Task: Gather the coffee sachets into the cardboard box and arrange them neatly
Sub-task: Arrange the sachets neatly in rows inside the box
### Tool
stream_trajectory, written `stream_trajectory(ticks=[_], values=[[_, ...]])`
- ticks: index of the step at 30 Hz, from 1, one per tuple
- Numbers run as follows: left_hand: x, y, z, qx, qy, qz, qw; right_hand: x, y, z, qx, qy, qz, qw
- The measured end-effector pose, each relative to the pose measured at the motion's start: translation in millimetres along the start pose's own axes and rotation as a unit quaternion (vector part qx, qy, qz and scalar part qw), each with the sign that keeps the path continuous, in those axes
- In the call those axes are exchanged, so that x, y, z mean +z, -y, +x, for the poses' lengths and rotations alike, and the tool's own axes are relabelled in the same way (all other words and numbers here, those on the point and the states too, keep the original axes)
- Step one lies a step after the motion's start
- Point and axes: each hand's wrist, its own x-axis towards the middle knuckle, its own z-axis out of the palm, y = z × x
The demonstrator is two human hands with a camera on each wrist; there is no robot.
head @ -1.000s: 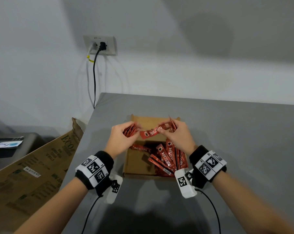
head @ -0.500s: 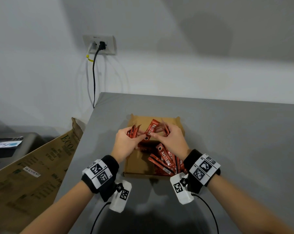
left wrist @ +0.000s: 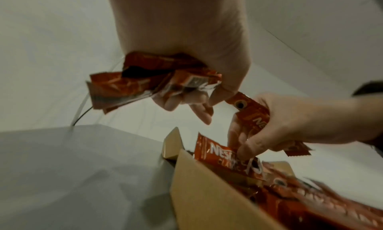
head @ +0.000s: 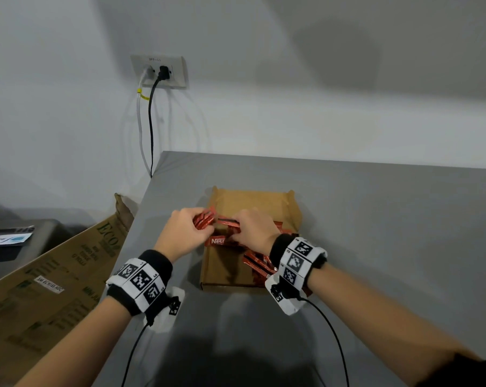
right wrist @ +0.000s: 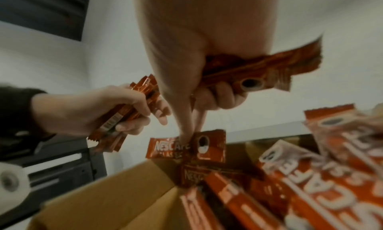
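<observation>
"NESCAFE CLASSIC" on red sachets (right wrist: 186, 147); seemingly "ECO" on leaning carton (head: 68, 263)

Right hand (right wrist: 207, 66) grips sachets (right wrist: 259, 69), fingertips (right wrist: 184, 135) pinching one sachet (right wrist: 186, 145) above the box (right wrist: 116, 192)

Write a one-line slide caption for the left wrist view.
Left hand grips a bundle of coffee sachets above the cardboard box while the right hand holds more sachets.

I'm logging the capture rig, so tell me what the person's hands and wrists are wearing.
Both hands, left hand and right hand, are bare. Each wrist has a black wristband wrapped by a white strip of square black-and-white markers, a white tagged camera unit beneath, and a black cable.
</observation>
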Motion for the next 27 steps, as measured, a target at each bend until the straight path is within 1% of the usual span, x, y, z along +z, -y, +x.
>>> stream_trajectory(ticks=[4, 7, 9, 12, 15, 18, 20, 24, 27], values=[[2.2, 7.4, 1.5, -0.013, 0.063, 0.088, 0.994, 9.2, 5.8, 6.3, 0.014, -0.004, -0.056, 0.998], [7.1, 9.2, 2.5, -0.008, 0.105, 0.164, 0.981, 10.7, 2.7, 4.8, 0.019, 0.029, -0.087, 0.996], [13.7, 9.6, 3.3, 0.008, 0.104, 0.221, 0.970, 11.1, 0.2, 4.3, 0.020, 0.047, -0.098, 0.994], [23.0, 8.7, 5.8, 0.021, 0.086, 0.274, 0.958, 12.2, 0.9, 5.8, 0.014, 0.050, -0.114, 0.992], [28.2, 8.3, 8.0, 0.015, 0.085, 0.288, 0.954, 13.5, 2.0, 7.4, 0.005, 0.054, -0.116, 0.992], [33.3, 9.7, 8.3, 0.020, 0.073, 0.303, 0.950, 11.3, -0.9, 6.5, 0.017, 0.067, -0.110, 0.992], [36.7, 11.5, 8.5, 0.024, 0.069, 0.312, 0.947, 8.1, -5.6, 4.8, 0.024, 0.070, -0.127, 0.989], [41.0, 15.0, 8.4, 0.025, 0.080, 0.308, 0.948, 4.5, -12.2, 0.4, 0.045, 0.088, -0.157, 0.983], [40.7, 13.6, 6.9, 0.027, 0.085, 0.305, 0.948, 4.1, -9.8, 0.4, 0.042, 0.095, -0.165, 0.981]])
